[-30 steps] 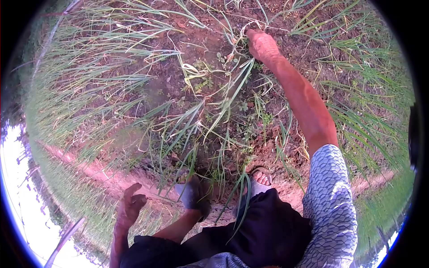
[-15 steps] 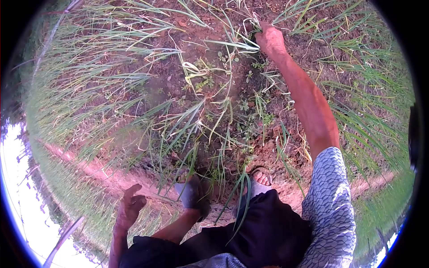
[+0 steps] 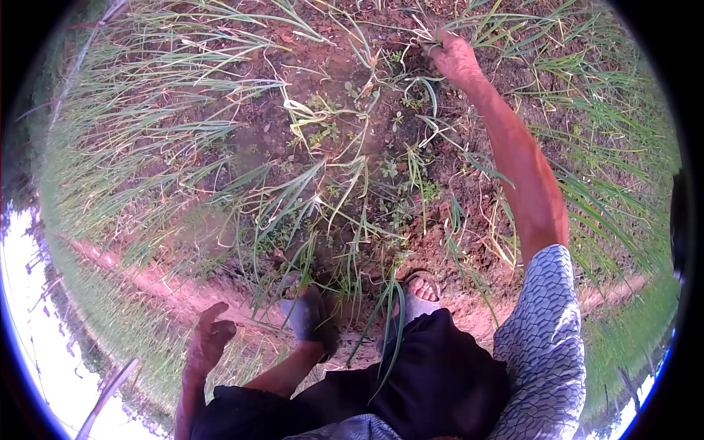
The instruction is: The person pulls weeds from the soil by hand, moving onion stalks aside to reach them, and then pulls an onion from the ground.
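My right hand (image 3: pixel 456 61) reaches out to the top of the view, low over the soil. Its fingers are closed at the base of some pale, thin stems (image 3: pixel 423 33); what exactly lies between them is too small to make out. Long green onion-like leaves (image 3: pixel 499 29) spread just beside it. Off at the lower left, my left hand (image 3: pixel 210 337) hangs beside my knee, fingers apart and curved, with nothing in it.
Rows of green leafy plants (image 3: pixel 169 95) cover the left and right sides. Small weeds (image 3: pixel 323 128) grow in brown soil in the middle. My sandalled feet (image 3: pixel 423 293) stand by a bare earth strip (image 3: pixel 176 290). Loose long leaves (image 3: pixel 392 323) lie near my dark clothing.
My right hand has shifted slightly right and down in view, its fingers still low among the stems. My left hand is nearly where it was.
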A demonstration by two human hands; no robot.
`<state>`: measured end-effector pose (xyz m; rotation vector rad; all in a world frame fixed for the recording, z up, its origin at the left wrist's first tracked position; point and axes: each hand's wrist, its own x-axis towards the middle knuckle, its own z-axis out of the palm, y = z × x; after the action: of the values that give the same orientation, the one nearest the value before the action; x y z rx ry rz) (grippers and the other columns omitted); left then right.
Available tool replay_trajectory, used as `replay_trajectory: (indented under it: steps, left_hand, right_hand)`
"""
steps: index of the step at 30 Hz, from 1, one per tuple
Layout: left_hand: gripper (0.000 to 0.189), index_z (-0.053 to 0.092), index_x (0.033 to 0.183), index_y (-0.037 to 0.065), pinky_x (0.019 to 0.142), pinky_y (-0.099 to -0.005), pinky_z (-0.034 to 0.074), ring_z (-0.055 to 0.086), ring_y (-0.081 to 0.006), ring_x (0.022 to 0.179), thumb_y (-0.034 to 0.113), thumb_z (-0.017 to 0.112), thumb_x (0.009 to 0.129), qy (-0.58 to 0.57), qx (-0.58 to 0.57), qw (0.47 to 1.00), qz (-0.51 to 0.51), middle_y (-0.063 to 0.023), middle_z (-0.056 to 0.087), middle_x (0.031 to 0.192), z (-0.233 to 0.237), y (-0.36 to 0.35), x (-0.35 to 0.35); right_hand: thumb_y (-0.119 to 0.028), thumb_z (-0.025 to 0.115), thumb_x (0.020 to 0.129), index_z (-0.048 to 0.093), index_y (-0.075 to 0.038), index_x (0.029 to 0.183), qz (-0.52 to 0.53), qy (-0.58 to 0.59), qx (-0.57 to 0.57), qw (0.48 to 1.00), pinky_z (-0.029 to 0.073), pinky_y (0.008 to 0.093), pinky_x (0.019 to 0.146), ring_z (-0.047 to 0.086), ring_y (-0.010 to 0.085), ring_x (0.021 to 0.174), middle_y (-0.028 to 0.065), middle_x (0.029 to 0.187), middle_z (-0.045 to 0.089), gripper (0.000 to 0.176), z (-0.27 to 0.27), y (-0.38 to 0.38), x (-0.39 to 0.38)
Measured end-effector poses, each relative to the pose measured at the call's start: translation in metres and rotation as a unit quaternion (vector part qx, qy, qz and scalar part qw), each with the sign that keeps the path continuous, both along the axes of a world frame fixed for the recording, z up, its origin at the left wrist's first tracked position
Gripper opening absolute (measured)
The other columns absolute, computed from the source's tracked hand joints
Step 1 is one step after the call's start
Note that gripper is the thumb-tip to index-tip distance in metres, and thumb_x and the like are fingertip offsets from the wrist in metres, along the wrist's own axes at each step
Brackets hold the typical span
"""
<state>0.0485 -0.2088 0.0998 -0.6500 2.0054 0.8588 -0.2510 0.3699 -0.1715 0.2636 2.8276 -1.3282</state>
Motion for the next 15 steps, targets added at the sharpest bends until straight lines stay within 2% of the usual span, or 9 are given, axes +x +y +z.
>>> replay_trajectory:
  steps: [1, 4, 5, 8, 9, 12, 13, 14, 15]
  left_hand:
    - [0.054, 0.044, 0.14, 0.003, 0.084, -0.0329, 0.054, 0.064, -0.0191, 0.1, 0.013, 0.068, 0.092, 0.001, -0.003, 1.0, -0.006, -0.0128, 0.065, 0.109, 0.001, 0.001, -0.002]
    - [0.054, 0.045, 0.139, 0.003, 0.083, -0.0323, 0.053, 0.063, -0.0177, 0.097, 0.013, 0.068, 0.092, 0.005, -0.008, 1.0, -0.007, -0.0117, 0.065, 0.108, 0.004, 0.009, -0.006]
    - [0.053, 0.045, 0.139, 0.003, 0.082, -0.032, 0.053, 0.063, -0.0172, 0.096, 0.013, 0.068, 0.092, 0.008, -0.005, 1.0, 0.003, -0.0115, 0.065, 0.108, 0.005, 0.01, -0.006]
    - [0.055, 0.046, 0.14, 0.005, 0.081, -0.0302, 0.051, 0.061, -0.0137, 0.091, 0.016, 0.07, 0.092, 0.006, -0.014, 1.0, 0.022, -0.01, 0.067, 0.104, 0.008, 0.008, -0.003]
    - [0.056, 0.046, 0.14, 0.006, 0.082, -0.0295, 0.05, 0.06, -0.0122, 0.09, 0.018, 0.071, 0.091, 0.007, -0.016, 1.0, 0.024, -0.0091, 0.068, 0.101, 0.008, 0.006, 0.0]
    - [0.056, 0.046, 0.14, 0.005, 0.081, -0.0298, 0.051, 0.06, -0.0132, 0.09, 0.018, 0.071, 0.092, 0.007, -0.016, 1.0, 0.017, -0.0094, 0.068, 0.099, 0.004, 0.004, 0.005]
    - [0.055, 0.045, 0.14, 0.004, 0.081, -0.0302, 0.051, 0.061, -0.0144, 0.091, 0.017, 0.07, 0.092, 0.004, -0.017, 1.0, 0.009, -0.01, 0.068, 0.099, 0.004, 0.004, 0.005]
    - [0.055, 0.045, 0.14, 0.004, 0.081, -0.0301, 0.051, 0.061, -0.0144, 0.091, 0.017, 0.07, 0.092, -0.001, -0.019, 1.0, 0.013, -0.0098, 0.068, 0.099, 0.006, 0.005, 0.005]
    - [0.055, 0.045, 0.14, 0.004, 0.082, -0.0301, 0.051, 0.061, -0.0144, 0.09, 0.017, 0.07, 0.092, -0.003, -0.019, 1.0, 0.019, -0.0095, 0.068, 0.098, 0.006, 0.008, 0.003]
  right_hand:
    - [-0.025, 0.066, 0.089, 0.061, -0.003, 0.12, 0.044, 0.022, 0.1, 0.994, 0.052, 0.037, 0.075, 0.066, 0.0248, 0.079, 0.0145, 0.089, 0.069, 0.038, 0.003, -0.001, -0.001]
    - [-0.021, 0.061, 0.084, 0.066, -0.006, 0.11, 0.037, 0.061, 0.117, 0.991, 0.052, 0.0447, 0.089, 0.066, 0.0403, 0.099, 0.0234, 0.102, 0.069, 0.03, -0.008, -0.026, -0.008]
    - [-0.02, 0.062, 0.083, 0.067, -0.005, 0.103, 0.07, 0.021, 0.186, 0.98, 0.052, 0.0449, 0.089, 0.066, 0.0393, 0.098, 0.0228, 0.101, 0.069, 0.026, -0.008, -0.029, -0.012]
    - [-0.02, 0.063, 0.082, 0.066, -0.003, 0.099, 0.034, 0.025, 0.193, 0.98, 0.053, 0.045, 0.089, 0.066, 0.0397, 0.097, 0.0224, 0.1, 0.069, 0.024, -0.024, -0.033, -0.022]
    - [-0.023, 0.064, 0.085, 0.067, -0.004, 0.108, 0.048, 0.022, 0.207, 0.977, 0.053, 0.0437, 0.087, 0.068, 0.0382, 0.093, 0.0205, 0.098, 0.07, 0.03, -0.025, -0.03, -0.022]
    - [-0.03, 0.064, 0.09, 0.064, -0.007, 0.124, -0.032, 0.069, -0.022, 0.997, 0.054, 0.0419, 0.086, 0.07, 0.0331, 0.091, 0.0167, 0.097, 0.072, 0.041, -0.034, -0.029, -0.024]
    - [-0.033, 0.065, 0.095, 0.066, -0.007, 0.116, 0.01, 0.0, -0.108, 0.994, 0.049, 0.0298, 0.061, 0.057, 0.0098, 0.066, 0.0009, 0.075, 0.064, 0.034, 0.002, -0.032, -0.015]
    - [-0.034, 0.066, 0.095, 0.066, -0.007, 0.119, 0.006, -0.033, -0.162, 0.986, 0.048, 0.0308, 0.061, 0.058, 0.0113, 0.066, 0.0013, 0.073, 0.064, 0.036, 0.051, -0.038, 0.0]
    - [-0.036, 0.067, 0.094, 0.066, -0.007, 0.12, -0.004, -0.061, -0.157, 0.986, 0.048, 0.0309, 0.06, 0.057, 0.011, 0.064, 0.0023, 0.073, 0.064, 0.039, 0.051, -0.028, 0.0]
